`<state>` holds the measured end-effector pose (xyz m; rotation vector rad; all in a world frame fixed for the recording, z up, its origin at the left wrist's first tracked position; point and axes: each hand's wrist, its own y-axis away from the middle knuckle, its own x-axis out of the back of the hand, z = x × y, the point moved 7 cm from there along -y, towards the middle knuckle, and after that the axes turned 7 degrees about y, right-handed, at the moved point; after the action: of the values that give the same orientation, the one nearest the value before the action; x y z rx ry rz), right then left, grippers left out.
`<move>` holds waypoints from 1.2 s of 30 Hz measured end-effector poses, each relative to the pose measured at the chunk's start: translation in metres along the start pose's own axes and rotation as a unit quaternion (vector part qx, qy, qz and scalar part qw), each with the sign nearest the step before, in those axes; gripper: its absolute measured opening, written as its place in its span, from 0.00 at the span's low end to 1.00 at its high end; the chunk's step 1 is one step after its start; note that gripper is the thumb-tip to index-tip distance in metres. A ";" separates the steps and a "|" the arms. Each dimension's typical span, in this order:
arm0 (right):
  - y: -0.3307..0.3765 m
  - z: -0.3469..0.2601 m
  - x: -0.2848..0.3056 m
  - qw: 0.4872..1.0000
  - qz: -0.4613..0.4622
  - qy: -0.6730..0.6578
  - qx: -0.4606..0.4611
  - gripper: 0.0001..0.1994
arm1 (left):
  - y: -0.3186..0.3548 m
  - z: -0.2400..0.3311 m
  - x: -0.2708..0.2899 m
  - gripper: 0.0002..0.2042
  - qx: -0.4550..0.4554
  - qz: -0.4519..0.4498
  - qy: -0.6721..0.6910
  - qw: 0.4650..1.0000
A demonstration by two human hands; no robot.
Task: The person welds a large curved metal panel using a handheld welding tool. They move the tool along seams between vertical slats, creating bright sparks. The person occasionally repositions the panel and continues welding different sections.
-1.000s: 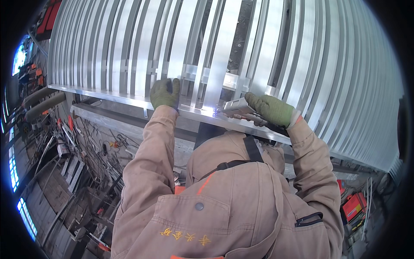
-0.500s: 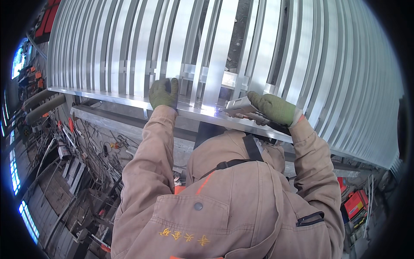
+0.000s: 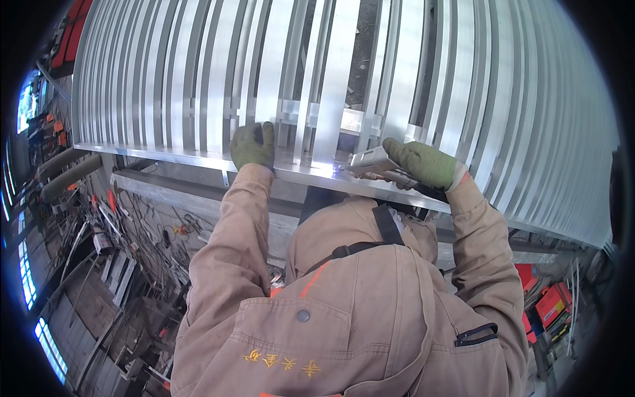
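My right hand (image 3: 424,165), in a green glove, is closed around a grey handheld welding gun (image 3: 372,161). The gun's tip points left, at the near edge rail (image 3: 291,170) of a large frame of silvery metal slats (image 3: 333,86). A bright bluish-white glow lights the spot where the tip meets the joint of a slat and the rail. My left hand (image 3: 253,147), also green-gloved, lies on the rail and slat ends left of the glow. Its thumb stands apart from the fingers, and part of the fingers is hard to make out.
A metal beam (image 3: 178,192) runs under the near edge. Cables and scrap (image 3: 142,231) litter the floor on the left, beside round pipes (image 3: 69,175). A red case (image 3: 554,303) stands at the lower right. Gaps between the slats show the floor.
The gun's tip and my right hand have shifted very slightly right, and the glow looks smaller. My left hand stays at the same place on the rail.
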<state>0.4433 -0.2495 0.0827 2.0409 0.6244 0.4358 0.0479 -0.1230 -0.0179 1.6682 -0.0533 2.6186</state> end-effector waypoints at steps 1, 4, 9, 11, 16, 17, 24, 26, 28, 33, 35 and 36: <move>0.007 -0.005 -0.002 1.000 -0.011 -0.009 -0.017 0.49 | -0.001 -0.002 -0.001 0.22 0.005 -0.010 -0.004 1.000; 0.023 0.010 -0.005 0.993 0.068 -0.040 0.086 0.42 | 0.000 -0.009 -0.006 0.24 0.008 -0.019 -0.006 1.000; 0.092 0.036 -0.009 0.974 0.178 -0.051 0.132 0.33 | 0.001 -0.019 -0.008 0.24 0.018 -0.016 0.022 0.999; 0.111 0.060 -0.020 0.948 0.253 -0.082 0.175 0.30 | -0.009 -0.033 -0.017 0.25 0.115 -0.058 0.104 0.986; 0.148 0.047 -0.064 0.891 0.396 -0.087 0.203 0.36 | -0.034 0.013 -0.028 0.24 0.033 -0.025 0.145 0.989; 0.150 0.046 -0.077 0.879 0.395 -0.186 0.191 0.37 | -0.037 0.043 -0.028 0.24 -0.030 -0.036 0.141 0.989; 0.155 0.064 -0.128 0.832 0.463 -0.276 0.129 0.40 | -0.030 0.208 -0.083 0.31 -0.344 -0.215 0.009 0.914; 0.154 0.072 -0.140 0.828 0.483 -0.257 0.121 0.38 | -0.029 0.226 -0.101 0.34 -0.375 -0.247 -0.039 0.893; 0.155 0.093 -0.153 0.832 0.503 -0.224 0.063 0.40 | -0.030 0.237 -0.116 0.37 -0.391 -0.268 -0.100 0.875; 0.167 0.093 -0.148 0.809 0.514 -0.268 0.099 0.37 | -0.033 0.237 -0.145 0.41 -0.362 -0.321 -0.119 0.867; 0.178 0.091 -0.131 0.832 0.485 -0.242 0.119 0.35 | -0.030 0.240 -0.142 0.41 -0.349 -0.358 -0.148 0.853; 0.184 0.097 -0.122 0.841 0.472 -0.229 0.129 0.35 | -0.028 0.246 -0.139 0.42 -0.345 -0.376 -0.161 0.845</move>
<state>0.4434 -0.4684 0.1839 2.4929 -0.7105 0.3931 0.3309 -0.1088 -0.0395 1.4169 -0.2568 1.4727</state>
